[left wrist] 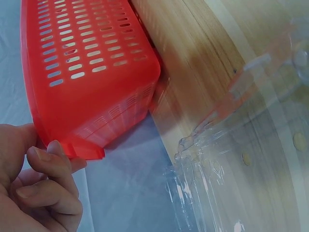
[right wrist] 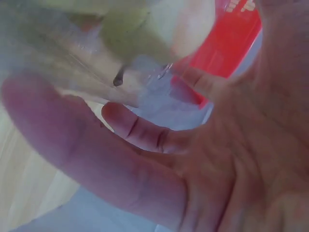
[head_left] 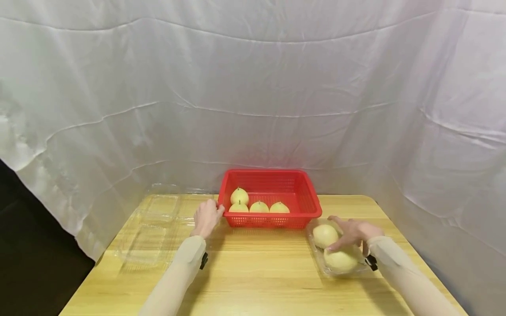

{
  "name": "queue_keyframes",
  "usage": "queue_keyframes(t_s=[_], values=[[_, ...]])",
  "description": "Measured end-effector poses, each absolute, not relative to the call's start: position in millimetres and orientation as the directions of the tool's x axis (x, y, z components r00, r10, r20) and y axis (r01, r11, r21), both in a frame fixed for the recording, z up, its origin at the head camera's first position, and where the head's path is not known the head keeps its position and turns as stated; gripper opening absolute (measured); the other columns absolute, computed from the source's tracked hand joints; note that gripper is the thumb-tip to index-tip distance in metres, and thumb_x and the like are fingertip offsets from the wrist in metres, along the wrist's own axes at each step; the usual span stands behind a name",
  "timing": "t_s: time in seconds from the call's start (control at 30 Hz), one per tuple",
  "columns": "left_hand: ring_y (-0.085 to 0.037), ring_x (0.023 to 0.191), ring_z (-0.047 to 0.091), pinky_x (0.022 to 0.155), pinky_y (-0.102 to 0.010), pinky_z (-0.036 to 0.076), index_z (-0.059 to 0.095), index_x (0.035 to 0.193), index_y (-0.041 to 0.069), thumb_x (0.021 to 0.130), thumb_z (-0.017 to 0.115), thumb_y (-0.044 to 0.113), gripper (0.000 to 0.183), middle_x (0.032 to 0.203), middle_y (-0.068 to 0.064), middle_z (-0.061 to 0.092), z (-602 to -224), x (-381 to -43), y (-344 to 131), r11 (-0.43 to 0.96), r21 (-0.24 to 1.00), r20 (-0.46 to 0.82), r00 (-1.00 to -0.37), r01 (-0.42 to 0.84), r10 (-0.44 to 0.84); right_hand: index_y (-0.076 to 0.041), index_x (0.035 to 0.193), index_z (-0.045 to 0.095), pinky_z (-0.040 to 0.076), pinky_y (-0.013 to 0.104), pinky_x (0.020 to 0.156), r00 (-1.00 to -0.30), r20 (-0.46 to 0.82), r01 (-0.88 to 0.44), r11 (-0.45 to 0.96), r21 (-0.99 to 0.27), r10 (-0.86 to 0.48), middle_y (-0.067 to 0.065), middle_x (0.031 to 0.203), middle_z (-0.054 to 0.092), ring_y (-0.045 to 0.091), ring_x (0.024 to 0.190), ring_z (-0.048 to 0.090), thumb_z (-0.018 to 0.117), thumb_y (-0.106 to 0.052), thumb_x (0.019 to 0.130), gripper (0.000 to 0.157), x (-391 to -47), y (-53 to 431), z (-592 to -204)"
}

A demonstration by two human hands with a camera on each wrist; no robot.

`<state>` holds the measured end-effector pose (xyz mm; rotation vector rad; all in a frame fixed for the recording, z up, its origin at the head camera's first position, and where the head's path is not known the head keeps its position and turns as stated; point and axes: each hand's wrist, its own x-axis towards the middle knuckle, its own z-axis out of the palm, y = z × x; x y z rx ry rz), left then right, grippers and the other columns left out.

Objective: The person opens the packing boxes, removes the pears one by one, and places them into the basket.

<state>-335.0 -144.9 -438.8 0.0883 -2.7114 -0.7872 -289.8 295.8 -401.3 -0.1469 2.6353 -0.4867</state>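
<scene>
My left hand is at the left front corner of a red plastic basket. In the left wrist view its thumb and fingers pinch the basket's rim. Several pale yellow pears sit in the basket's left and front part. On the right, a clear plastic container holds two pears. Spread fingers and thumb of my right hand reach over that container, the thumb close to the pears. In the right wrist view the fingers lie beside the clear wall; whether they touch a pear cannot be told.
Several clear plastic containers stand on the left of the wooden table, left of my left hand. A grey-white curtain hangs behind the table and along its sides. The basket sits near the back edge.
</scene>
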Motion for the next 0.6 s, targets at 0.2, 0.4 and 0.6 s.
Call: queue_keyframes(t_s=[0.2, 0.4, 0.6], values=[[-0.021, 0.061, 0.052, 0.052, -0.032, 0.038, 0.059, 0.066, 0.012, 0.089, 0.059, 0.022, 0.025, 0.062, -0.004, 0.056, -439.2, -334.5, -143.6, 0.850, 0.525, 0.289, -0.945, 0.025, -0.151, -0.019, 0.155, 0.019, 0.055, 0.039, 0.049, -0.903, -0.383, -0.009, 0.900, -0.437, -0.195, 0.024, 0.122, 0.052, 0.029, 0.075, 0.061, 0.079, -0.057, 0.073, 0.108, -288.2, 281.3, -415.0], [-0.021, 0.061, 0.051, 0.051, -0.031, 0.037, 0.060, 0.067, 0.012, 0.090, 0.059, 0.022, 0.025, 0.063, -0.004, 0.056, -439.5, -334.6, -143.3, 0.850, 0.526, 0.281, -0.949, 0.027, -0.143, 0.000, 0.149, 0.025, 0.055, 0.037, 0.048, -0.928, -0.324, 0.007, 0.860, -0.510, -0.185, 0.014, 0.095, 0.057, 0.027, 0.070, 0.060, 0.078, -0.055, 0.075, 0.106, -285.2, 265.5, -429.1], [-0.020, 0.061, 0.051, 0.053, -0.030, 0.037, 0.062, 0.068, 0.011, 0.089, 0.059, 0.020, 0.023, 0.062, -0.004, 0.056, -440.6, -335.0, -145.5, 0.843, 0.536, 0.289, -0.947, 0.039, -0.140, -0.013, 0.143, 0.043, 0.053, 0.037, 0.044, -0.938, -0.260, -0.044, 0.826, -0.562, -0.227, 0.008, 0.073, 0.051, 0.020, 0.055, 0.053, 0.077, -0.052, 0.078, 0.084, -284.9, 243.4, -435.4]])
